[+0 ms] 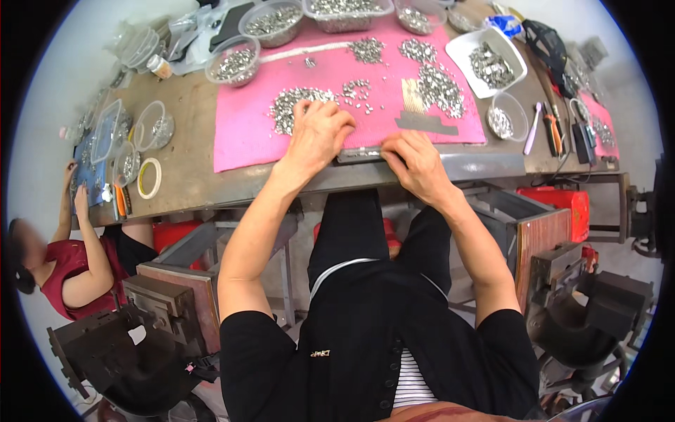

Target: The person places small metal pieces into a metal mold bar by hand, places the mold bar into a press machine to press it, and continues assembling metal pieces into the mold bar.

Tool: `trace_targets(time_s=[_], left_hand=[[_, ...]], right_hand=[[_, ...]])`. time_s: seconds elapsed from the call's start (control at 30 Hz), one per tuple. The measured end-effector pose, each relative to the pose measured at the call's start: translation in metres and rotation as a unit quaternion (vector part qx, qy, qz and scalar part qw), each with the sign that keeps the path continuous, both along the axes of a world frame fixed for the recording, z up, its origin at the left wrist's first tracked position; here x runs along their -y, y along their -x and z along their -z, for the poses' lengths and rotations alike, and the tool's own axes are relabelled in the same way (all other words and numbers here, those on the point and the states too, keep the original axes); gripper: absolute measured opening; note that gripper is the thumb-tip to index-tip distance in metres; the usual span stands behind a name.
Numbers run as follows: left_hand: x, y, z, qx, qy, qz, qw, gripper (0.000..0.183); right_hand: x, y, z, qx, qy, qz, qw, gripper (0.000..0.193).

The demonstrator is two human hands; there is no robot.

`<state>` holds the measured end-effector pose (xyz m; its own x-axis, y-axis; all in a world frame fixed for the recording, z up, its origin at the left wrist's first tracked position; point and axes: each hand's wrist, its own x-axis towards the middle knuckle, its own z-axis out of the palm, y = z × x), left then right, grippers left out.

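Note:
My left hand [320,133] is closed, its fingers bent down at the near edge of a pile of small silvery metal parts [284,109]. What its fingertips pinch, if anything, is hidden. My right hand [416,163] is also closed, thumb and fingers drawn together at the right end of a narrow metal bar [360,153]. I cannot make out what lies between those fingers. The bar rests along the table's front edge and seems to carry small shiny parts. Beneath the piles lies a pink mat [242,130]. A flat grey strip [427,124] sits beyond my right hand.
Clear tubs of metal parts [273,24] line the back, with a white tray [520,67] at the right. A pink-handled tool [532,130] and orange-handled pliers [555,130] lie beyond it. To the left are a tape roll [149,178] and a co-worker [81,260].

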<state>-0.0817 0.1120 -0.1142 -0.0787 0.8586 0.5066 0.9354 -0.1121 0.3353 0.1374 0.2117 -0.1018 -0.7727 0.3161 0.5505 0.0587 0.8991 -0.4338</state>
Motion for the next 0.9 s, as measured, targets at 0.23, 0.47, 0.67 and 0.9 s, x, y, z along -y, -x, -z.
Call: trace_targets(time_s=[0.23, 0.47, 0.67, 0.9], left_hand=[[0.000, 0.002, 0.001, 0.017, 0.013, 0.000, 1.000, 0.005], [0.003, -0.001, 0.003, 0.024, 0.001, -0.010, 1.000, 0.006], [0.001, -0.001, 0.006, 0.049, -0.014, -0.013, 0.999, 0.006], [-0.005, -0.007, 0.005, 0.011, 0.008, -0.032, 0.999, 0.008]], right_hand=[[-0.058, 0.052, -0.020, 0.058, 0.065, -0.022, 0.996, 0.010], [-0.100, 0.180, 0.006, 0.038, 0.028, -0.027, 0.999, 0.015], [-0.112, 0.210, 0.015, 0.107, 0.028, -0.007, 0.994, 0.017], [-0.105, 0.213, 0.014, 0.064, -0.047, 0.016, 0.997, 0.018]])
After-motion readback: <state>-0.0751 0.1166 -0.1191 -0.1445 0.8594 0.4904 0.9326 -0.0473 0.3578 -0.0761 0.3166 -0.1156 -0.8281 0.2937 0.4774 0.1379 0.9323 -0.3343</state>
